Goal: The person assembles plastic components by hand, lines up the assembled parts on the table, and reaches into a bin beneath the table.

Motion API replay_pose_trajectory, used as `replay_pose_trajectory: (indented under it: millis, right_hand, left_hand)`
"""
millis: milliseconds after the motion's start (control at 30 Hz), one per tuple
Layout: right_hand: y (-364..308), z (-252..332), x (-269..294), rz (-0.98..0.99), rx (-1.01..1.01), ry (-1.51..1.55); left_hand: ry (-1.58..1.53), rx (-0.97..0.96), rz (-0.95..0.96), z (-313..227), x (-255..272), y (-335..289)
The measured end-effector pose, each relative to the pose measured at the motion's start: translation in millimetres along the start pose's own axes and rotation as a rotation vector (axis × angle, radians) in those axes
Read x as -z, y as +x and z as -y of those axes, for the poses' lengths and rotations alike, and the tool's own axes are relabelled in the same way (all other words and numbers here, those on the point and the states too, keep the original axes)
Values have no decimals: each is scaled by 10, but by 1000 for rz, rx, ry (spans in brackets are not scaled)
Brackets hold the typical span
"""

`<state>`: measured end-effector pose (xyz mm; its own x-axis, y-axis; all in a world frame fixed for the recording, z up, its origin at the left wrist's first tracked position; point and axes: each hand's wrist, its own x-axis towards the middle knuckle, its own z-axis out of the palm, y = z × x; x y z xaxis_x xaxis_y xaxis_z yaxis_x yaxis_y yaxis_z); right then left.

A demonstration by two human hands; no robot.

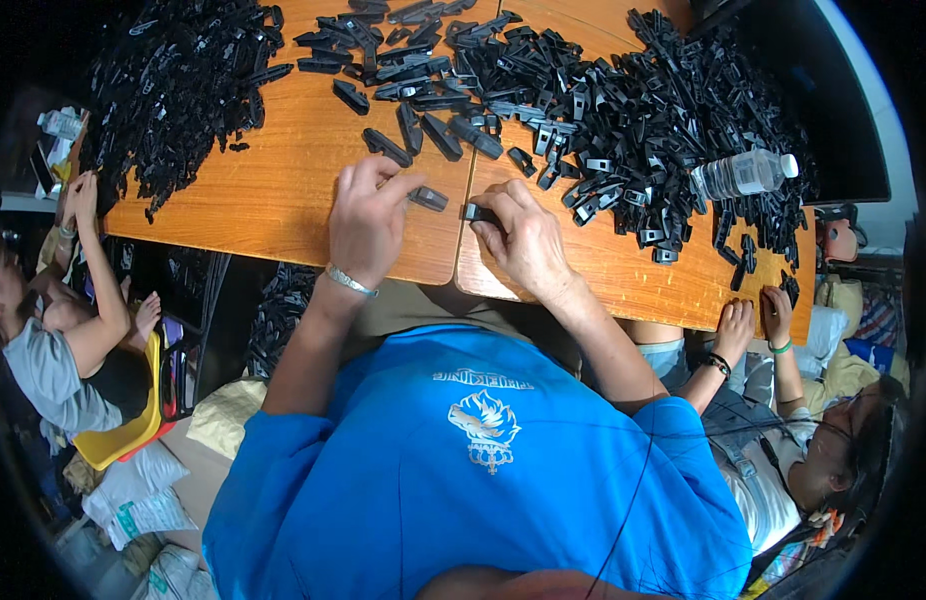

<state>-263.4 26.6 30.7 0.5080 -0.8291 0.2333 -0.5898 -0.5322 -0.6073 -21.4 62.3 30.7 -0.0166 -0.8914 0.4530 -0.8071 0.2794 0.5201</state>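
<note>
My left hand [368, 218] is over the table near its front edge, its thumb and fingers pinched at a long black plastic piece [429, 199]. Just right of the table's seam, my right hand [523, 235] curls round a small black plastic piece [477, 213] with a shiny light end; the fingers hide most of it. The two pieces are close but apart. Ahead of my hands lie several loose long black pieces [441, 137]. Farther right spreads a big heap of short black pieces with slots [623, 120].
Another heap of black parts [173, 100] covers the table's far left. A clear plastic bottle [748, 175] lies on the right heap. Co-workers' hands rest at the left edge [83, 200] and the right front edge [738, 325]. The wooden table [273, 215] has a seam between my hands.
</note>
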Motion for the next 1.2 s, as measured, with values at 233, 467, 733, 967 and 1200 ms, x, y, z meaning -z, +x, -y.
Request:
replay_pose_trajectory:
  millis: [233, 467, 733, 967, 1200]
  right_hand:
    - [-16, -1, -54, -61, 14, 23]
    - [19, 16, -24, -19, -85, 100]
    - [316, 336, -135, 39, 151, 99]
    - [583, 247, -309, 137, 238, 23]
    - [697, 168, -405, 134, 341, 72]
  left_hand:
    - [74, 85, -54, -235, -134, -17]
    - [-6, 68, 43, 3, -52, -146]
    - [-109, -9, -66, 249, 121, -394]
    - [-62, 65, -56, 347, 102, -458]
    - [-68, 83, -52, 269, 69, -380]
